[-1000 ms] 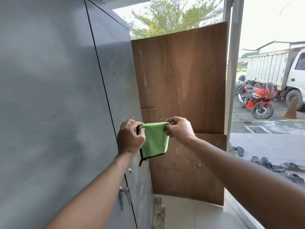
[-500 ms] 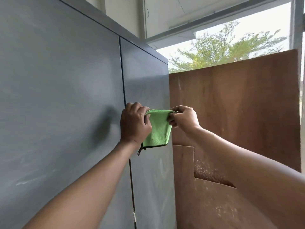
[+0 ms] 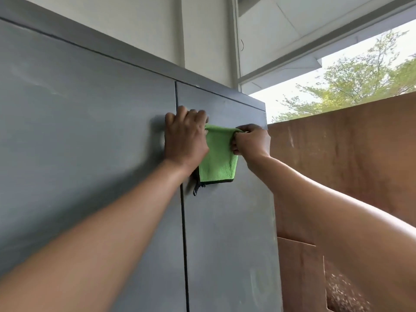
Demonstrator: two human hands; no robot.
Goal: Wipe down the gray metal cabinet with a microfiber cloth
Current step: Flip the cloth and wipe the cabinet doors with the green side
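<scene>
Near the top of the gray cabinet (image 3: 112,154), against its right door, hangs the green cloth (image 3: 217,158); left hand (image 3: 184,140) and right hand (image 3: 252,141) each curl fingers around an upper corner.

Brown plywood board (image 3: 351,167) at right, green tree (image 3: 360,79) beyond, white wall (image 3: 139,25) above

The cabinet (image 3: 90,136) is showing as gray painted metal — smooth and matt, with faint pale smears and a soft sheen on its doors. The cloth (image 3: 217,157) is looking like green microfiber, fuzzy and matt, edged with a black stitched hem. The board (image 3: 351,158) beside the cabinet is reading as brown plywood — dull, streaked, and speckled with pale dust low down.
</scene>
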